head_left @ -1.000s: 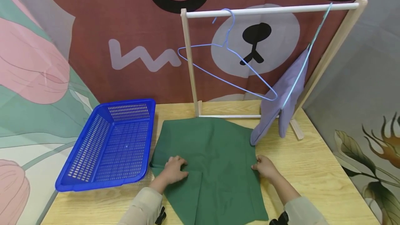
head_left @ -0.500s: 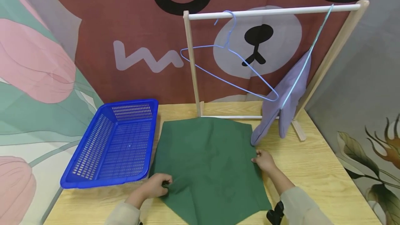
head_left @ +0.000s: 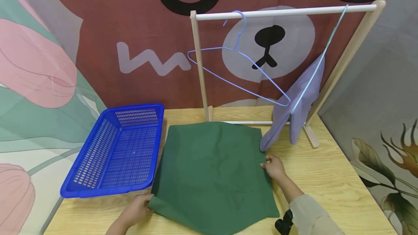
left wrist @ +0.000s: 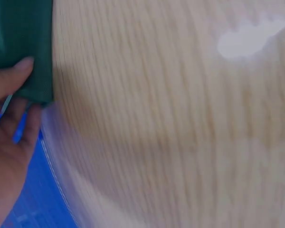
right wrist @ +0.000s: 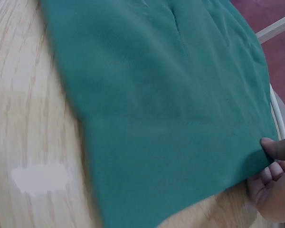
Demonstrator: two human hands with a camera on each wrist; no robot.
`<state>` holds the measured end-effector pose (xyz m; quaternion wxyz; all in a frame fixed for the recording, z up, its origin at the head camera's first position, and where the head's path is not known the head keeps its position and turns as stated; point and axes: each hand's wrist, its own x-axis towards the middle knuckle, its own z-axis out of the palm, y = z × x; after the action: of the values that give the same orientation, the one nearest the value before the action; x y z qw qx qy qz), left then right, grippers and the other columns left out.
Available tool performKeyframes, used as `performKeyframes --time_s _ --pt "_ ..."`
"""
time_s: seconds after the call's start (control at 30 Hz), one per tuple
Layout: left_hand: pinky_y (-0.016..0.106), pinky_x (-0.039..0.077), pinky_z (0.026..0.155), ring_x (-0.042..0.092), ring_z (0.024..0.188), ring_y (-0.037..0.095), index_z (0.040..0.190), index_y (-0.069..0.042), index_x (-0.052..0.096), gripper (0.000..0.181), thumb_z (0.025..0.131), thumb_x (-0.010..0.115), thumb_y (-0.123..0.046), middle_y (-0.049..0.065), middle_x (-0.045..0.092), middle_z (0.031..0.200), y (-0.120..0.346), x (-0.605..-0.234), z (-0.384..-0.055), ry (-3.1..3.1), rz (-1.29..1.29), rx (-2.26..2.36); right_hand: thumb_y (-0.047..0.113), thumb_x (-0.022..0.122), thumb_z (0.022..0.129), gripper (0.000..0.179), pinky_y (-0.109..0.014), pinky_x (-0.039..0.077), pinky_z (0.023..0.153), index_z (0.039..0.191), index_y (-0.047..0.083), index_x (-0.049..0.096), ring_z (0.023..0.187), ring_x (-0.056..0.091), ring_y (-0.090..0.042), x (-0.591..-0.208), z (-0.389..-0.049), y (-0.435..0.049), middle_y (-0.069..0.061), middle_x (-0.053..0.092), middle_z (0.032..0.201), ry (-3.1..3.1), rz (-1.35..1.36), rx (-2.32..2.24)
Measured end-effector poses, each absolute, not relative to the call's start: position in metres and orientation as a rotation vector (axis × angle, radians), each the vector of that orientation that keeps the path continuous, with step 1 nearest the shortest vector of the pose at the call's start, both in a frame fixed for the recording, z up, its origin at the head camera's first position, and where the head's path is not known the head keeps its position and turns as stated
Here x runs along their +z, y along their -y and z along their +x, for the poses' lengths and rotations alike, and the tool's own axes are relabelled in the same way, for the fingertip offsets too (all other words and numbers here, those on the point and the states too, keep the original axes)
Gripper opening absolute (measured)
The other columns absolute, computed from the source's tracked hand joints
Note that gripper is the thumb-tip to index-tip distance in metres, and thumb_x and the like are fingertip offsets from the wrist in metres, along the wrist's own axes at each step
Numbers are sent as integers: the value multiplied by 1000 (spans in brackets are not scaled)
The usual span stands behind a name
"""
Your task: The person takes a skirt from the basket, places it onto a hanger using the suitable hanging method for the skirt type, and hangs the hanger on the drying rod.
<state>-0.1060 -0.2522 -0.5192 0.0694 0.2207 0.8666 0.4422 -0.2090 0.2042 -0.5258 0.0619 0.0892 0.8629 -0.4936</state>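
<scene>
A green cloth lies spread over the table, its lower edge tapering toward the front. My left hand pinches its lower left corner, with the edge there slightly raised. In the left wrist view, the thumb is on top of the cloth and the other fingers are beneath it. On the opposite side, my right hand holds the right edge between thumb and fingers. The right wrist view shows that thumb over the cloth, with curled fingers below.
A blue perforated basket stands close at the left. Behind the cloth is a wooden rack with a bare blue hanger. A lavender garment hangs from a teal hanger at the right, its lower end near the cloth.
My left hand has moved left and toward the front, drawing out the folded lower left part so it lies flatter. The right hand stays at the right edge, shifted slightly.
</scene>
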Motion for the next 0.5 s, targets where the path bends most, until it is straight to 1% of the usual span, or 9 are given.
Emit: performKeyframes --time_s 0.1,0.2,0.3,0.43,0.5 --pt "23 47 59 51 74 0 75 -8 61 39 50 61 22 -6 58 75 259 -523 -103 -2841 659 1286 -1 55 79 25 -32 42 62 100 -14 49 77 49 -27 -527 -210 -199 -19 52 86 -2588 290 -1538" --pt "23 45 56 50 72 1 72 -10 60 41 47 64 22 -7 56 72 262 -527 -99 -2969 649 1234 0 56 79 23 -28 40 58 97 -12 50 73 48 -23 -528 -211 -197 -15 52 81 -2597 289 -1527" --pt "19 42 59 50 72 4 70 -12 58 44 50 55 28 -5 56 73 264 -533 -95 -3007 769 1245 1 57 78 20 -27 38 56 91 -11 48 70 45 -22 -526 -210 -197 -12 49 76 -2635 259 -1474" --pt "17 34 71 50 75 14 71 -14 58 54 52 42 34 1 56 77 266 -541 -91 -3059 1078 1242 -1 58 76 18 -26 37 54 84 -9 45 65 43 -19 -523 -206 -202 -7 45 70 -2612 228 -1426" --pt "16 33 74 50 79 15 73 -14 59 55 52 43 34 2 57 80 267 -543 -89 -3078 1112 1198 -3 57 76 17 -26 39 54 86 -9 44 65 43 -18 -521 -203 -204 -7 45 71 -2558 232 -1436"
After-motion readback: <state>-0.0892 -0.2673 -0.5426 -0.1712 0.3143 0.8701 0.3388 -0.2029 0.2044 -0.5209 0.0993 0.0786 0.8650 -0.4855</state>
